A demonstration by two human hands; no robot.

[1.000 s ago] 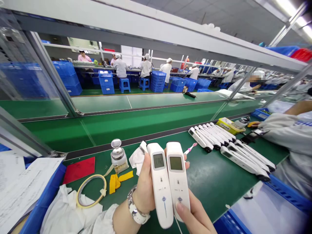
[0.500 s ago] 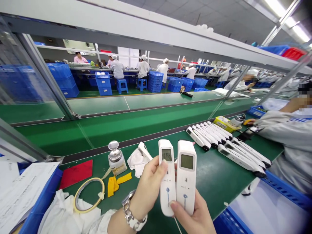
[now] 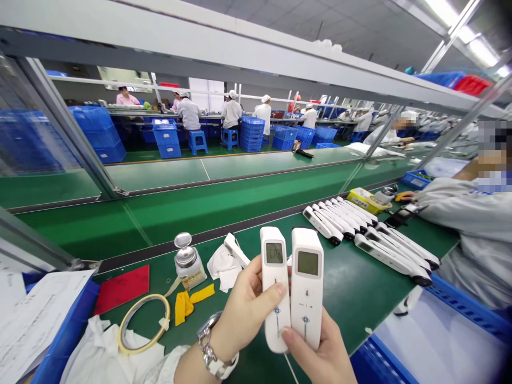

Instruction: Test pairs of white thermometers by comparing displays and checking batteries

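Note:
Two white handheld thermometers are held upright side by side, screens facing me. My left hand (image 3: 248, 309) grips the left thermometer (image 3: 274, 320), its thumb lying across the front below the display, which shows faint characters. Around the lower part of the right thermometer (image 3: 307, 288) is my right hand (image 3: 320, 346), with its thumb tip near the bottom edges of both devices. The right display looks blank. Behind my left hand, another white device (image 3: 236, 249) lies by a crumpled white cloth (image 3: 222, 265) on the green table.
Rows of white thermometers (image 3: 340, 216) lie at the right, near a yellow box (image 3: 363, 199) and a co-worker's sleeve (image 3: 460, 205). On the left are a metal-topped bottle (image 3: 191, 269), tape roll (image 3: 125, 341), yellow strips (image 3: 182, 308), red sheet (image 3: 124, 289) and blue bin (image 3: 72, 325).
My left thumb has moved down from the left display's lower edge to the buttons below it. Both thermometers stay in my hands, and the view has shifted slightly.

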